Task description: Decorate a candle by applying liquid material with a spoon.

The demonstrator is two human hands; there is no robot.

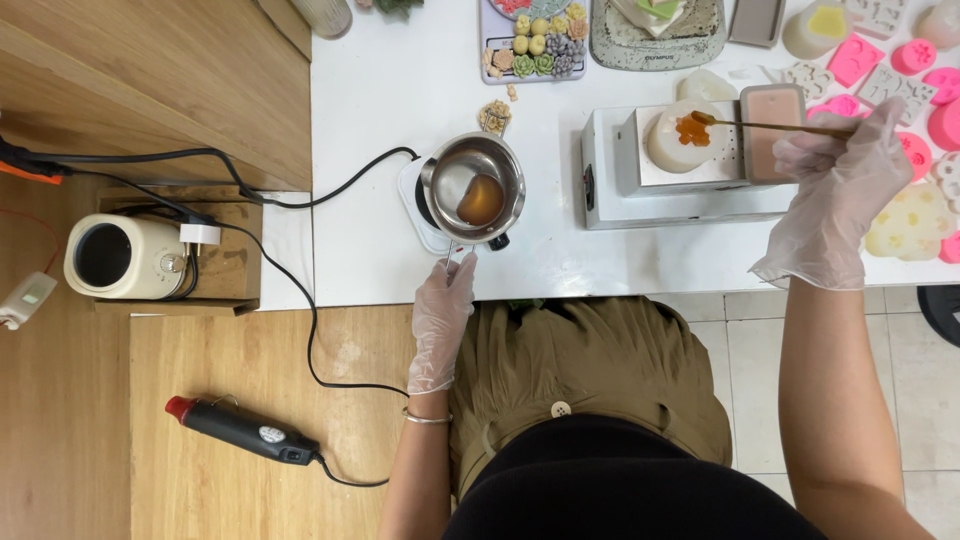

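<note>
My left hand (pixel 441 320), in a clear glove, grips the handle of a small steel melting pot (pixel 478 185). The pot is tilted on a round white hot plate (pixel 418 205) and holds a pool of amber liquid. My right hand (pixel 838 190), also gloved, holds a thin gold spoon (pixel 770 126) by its end. The spoon's tip rests over an orange blob on a white round mould (pixel 680 138). That mould sits on a white scale (pixel 670 170) beside a brown rectangular mould (pixel 770 130).
Pink and white silicone moulds (pixel 915 90) crowd the table's right side. A tray of small coloured flower shapes (pixel 535 45) lies at the back. On the wooden floor are a black heat gun (pixel 240 430), a white round appliance (pixel 120 257) and black cables.
</note>
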